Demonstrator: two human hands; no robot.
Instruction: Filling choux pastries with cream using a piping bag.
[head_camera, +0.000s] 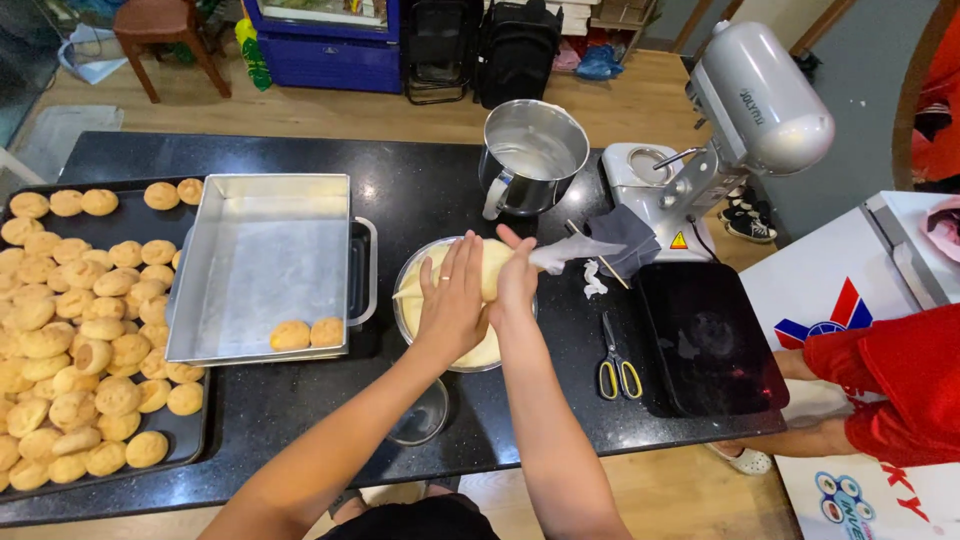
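Over a glass bowl (405, 318) of pale yellow cream, my left hand (452, 300) lies flat with fingers together against a cream-filled piping bag (495, 262). My right hand (516, 280) grips the bag near its twisted clear top (575, 252), which trails to the right. The bowl stands in the middle of a black counter (300, 400).
A silver baking pan (260, 265) with two golden puffs (307, 333) sits left of the bowl, and a dark tray (190, 420) packed with several puffs lies at far left. Behind stand a steel mixing bowl (530, 155) and stand mixer (745, 110). Yellow-handled scissors (617, 365), a black tray (705, 335) and a person in red (890, 385) are right.
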